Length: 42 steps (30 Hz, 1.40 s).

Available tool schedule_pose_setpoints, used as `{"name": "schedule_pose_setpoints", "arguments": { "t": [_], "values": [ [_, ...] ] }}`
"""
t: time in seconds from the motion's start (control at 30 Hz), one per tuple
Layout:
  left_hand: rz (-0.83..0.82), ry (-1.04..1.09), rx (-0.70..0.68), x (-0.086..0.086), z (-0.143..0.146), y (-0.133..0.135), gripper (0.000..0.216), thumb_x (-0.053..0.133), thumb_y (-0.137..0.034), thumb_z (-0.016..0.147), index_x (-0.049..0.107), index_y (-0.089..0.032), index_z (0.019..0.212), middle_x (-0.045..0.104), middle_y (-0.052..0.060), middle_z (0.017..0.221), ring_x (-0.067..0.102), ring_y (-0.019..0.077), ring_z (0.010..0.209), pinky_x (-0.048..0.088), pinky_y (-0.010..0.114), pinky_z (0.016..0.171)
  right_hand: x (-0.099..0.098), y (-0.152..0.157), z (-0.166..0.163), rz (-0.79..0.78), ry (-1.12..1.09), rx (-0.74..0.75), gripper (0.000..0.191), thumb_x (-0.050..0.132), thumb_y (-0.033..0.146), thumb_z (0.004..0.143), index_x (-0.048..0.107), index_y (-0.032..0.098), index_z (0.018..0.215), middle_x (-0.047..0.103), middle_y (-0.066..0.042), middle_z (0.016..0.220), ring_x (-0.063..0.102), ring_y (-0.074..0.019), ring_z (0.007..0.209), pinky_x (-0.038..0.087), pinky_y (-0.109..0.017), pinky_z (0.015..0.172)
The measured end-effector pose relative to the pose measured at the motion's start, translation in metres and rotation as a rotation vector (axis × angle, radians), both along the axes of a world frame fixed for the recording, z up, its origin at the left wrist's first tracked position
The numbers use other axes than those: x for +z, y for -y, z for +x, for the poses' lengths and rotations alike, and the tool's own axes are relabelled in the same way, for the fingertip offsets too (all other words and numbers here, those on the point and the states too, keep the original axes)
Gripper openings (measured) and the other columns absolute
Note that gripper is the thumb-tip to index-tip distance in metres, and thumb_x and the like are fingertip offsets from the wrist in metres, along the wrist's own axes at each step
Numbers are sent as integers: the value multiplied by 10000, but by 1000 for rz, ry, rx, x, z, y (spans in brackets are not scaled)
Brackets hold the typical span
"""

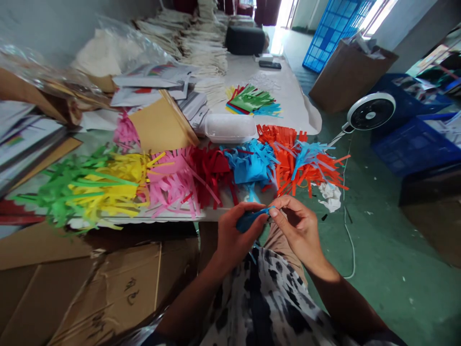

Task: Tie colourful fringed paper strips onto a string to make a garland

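Over my lap, just off the table's front edge, both hands hold a piece of blue fringed paper. My left hand is closed around its body, thumb on top. With thumb and fingertips, my right hand pinches its narrow end. Strips of the same blue show above and below the fingers. Nearest on the table lies a pile of blue fringed paper. Dark red fringe and pink fringe are left of it, then yellow and green. Orange-red fringe lies to the right.
A clear plastic box stands behind the fringes, with tan card sheets at its left. Further back are several stacked tassels and a phone. A white fan stands right; cardboard lies below left.
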<state>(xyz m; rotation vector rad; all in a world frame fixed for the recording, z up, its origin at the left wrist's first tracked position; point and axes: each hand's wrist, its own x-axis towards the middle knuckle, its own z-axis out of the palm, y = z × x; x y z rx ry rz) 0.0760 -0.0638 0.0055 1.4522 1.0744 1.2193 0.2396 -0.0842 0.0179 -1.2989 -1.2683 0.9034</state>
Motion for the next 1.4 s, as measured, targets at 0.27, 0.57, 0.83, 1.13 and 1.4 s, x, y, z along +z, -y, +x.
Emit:
{"name": "schedule_pose_setpoints", "arguments": {
  "t": [0.27,0.57,0.83,1.13,1.4],
  "values": [
    [39,17,54,1,6,0,128,771,-277,903,775,-177,824,751,0,744,664,117,666,501,220,644,-5,2,-3,-29,-60,35,117,729,364,974,748,252,1003,725,-18,966,671,-178,911,533,-297,856],
    [-45,25,-22,1,5,-1,176,774,-349,908,794,-183,964,784,26,843,701,144,739,536,225,685,0,1,0,-28,-58,14,116,730,362,973,737,246,971,718,-9,940,664,-171,904,514,-290,850],
    [77,66,30,-2,6,1,140,789,-313,906,790,-186,847,781,24,807,707,146,731,548,245,705,-2,6,-1,-31,-82,55,148,750,388,956,744,244,924,704,-4,864,635,-166,797,500,-285,744],
    [65,21,23,-3,3,5,138,768,-315,921,774,-191,860,775,29,824,719,151,761,555,245,723,-4,8,-2,-11,-144,51,134,777,365,929,740,259,1000,729,-19,952,681,-185,903,550,-315,835],
    [110,5,-1,-8,0,4,96,773,-287,922,770,-197,889,774,24,843,714,143,769,547,235,725,4,10,2,22,56,37,50,743,301,952,753,254,944,734,-6,888,673,-169,837,529,-305,815]
  ]
}}
